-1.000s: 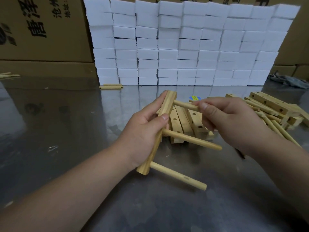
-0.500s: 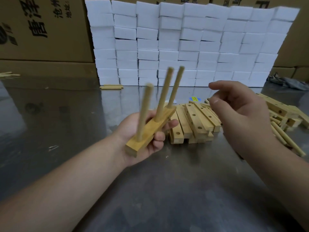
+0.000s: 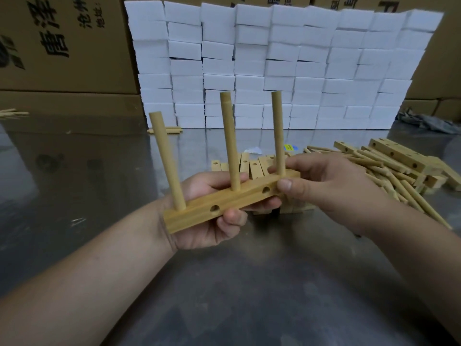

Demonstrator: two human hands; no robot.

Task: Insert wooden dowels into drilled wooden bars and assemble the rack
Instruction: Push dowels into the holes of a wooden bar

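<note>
A drilled wooden bar (image 3: 199,213) is held nearly level above the metal table, with three dowels standing upright in it: a left dowel (image 3: 167,161), a middle dowel (image 3: 230,141) and a right dowel (image 3: 278,131). Two empty holes show on the bar's near side. My left hand (image 3: 212,231) cups the bar from beneath, fingers curled round its lower edge. My right hand (image 3: 321,186) pinches the bar's right end, thumb on the near face and fingers behind the right dowel.
A stack of drilled bars (image 3: 252,168) lies on the steel table (image 3: 249,283) behind my hands. Loose dowels (image 3: 399,186) and more bars (image 3: 396,156) are heaped at the right. A wall of white foam blocks (image 3: 274,71) and cardboard boxes (image 3: 62,46) stand behind.
The bar turned from upright with dowels sideways to level with dowels pointing up. My right hand let go of the top dowel, hovered open, then took hold of the bar's right end.
</note>
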